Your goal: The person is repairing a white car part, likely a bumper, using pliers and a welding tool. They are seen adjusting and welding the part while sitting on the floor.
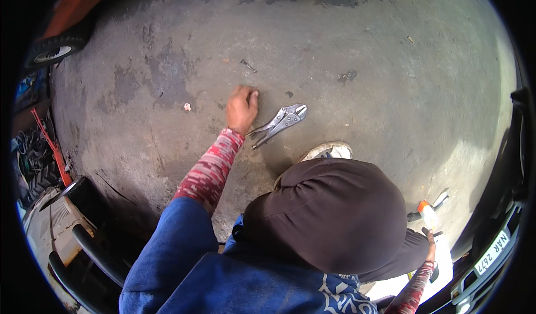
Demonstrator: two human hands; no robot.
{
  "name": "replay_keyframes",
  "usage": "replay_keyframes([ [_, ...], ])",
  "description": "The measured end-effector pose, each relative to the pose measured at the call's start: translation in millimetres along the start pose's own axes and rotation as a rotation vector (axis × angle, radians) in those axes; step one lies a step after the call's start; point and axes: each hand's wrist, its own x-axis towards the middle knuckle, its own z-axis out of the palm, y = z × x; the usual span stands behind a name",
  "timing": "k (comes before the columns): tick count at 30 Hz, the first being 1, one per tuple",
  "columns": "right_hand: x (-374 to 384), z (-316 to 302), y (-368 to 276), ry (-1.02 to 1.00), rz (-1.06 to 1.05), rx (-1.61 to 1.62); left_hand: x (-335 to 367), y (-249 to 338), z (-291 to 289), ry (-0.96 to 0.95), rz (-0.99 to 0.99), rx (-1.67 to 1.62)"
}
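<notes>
the step in hand looks like a low reach over the concrete floor, for picking up or setting down small hardware. the left hand is stretched out to the far side, back up and fingers curled; its palm is hidden, so i cannot tell whether it grips anything. the metal locking pliers lie on the floor just to the right of it, head toward the far right, handle ends close beside the wrist. a small bolt-like piece lies farther off, beyond the fingertips and apart from them. the right hand is at the near right, beside the bent knee and a white object; its fingers are too small and partly covered to tell whether they hold something.

as i judge it, taking the pliers would call for a short shift right and a wrap around both handles; taking the bolt-like piece, a slightly longer reach and a fingertip pinch.
</notes>
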Motion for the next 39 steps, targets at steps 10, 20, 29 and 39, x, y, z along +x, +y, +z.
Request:
replay_keyframes([
  [10, -8.7, 2.1, 16.5, 0.038, -0.054, 0.026, 109.4, 7.5, 0.3, 0.117, -0.423, 0.354],
  [20, -10.7, 4.2, 19.4, 0.065, -0.046, 0.065, 61.5, 16.5, 34.9, 0.022, 0.004, -0.023],
  [29, -8.0, 4.6, 18.3, 0.065, -0.063, 0.056, 30.0, 32.9, 30.9, -0.046, -0.012, 0.062],
  [39, -32.9, 21.2, 19.5, 0.137, 0.041, 0.316, 41.2, 8.3, 63.1, -0.115, 0.008, 0.108],
])
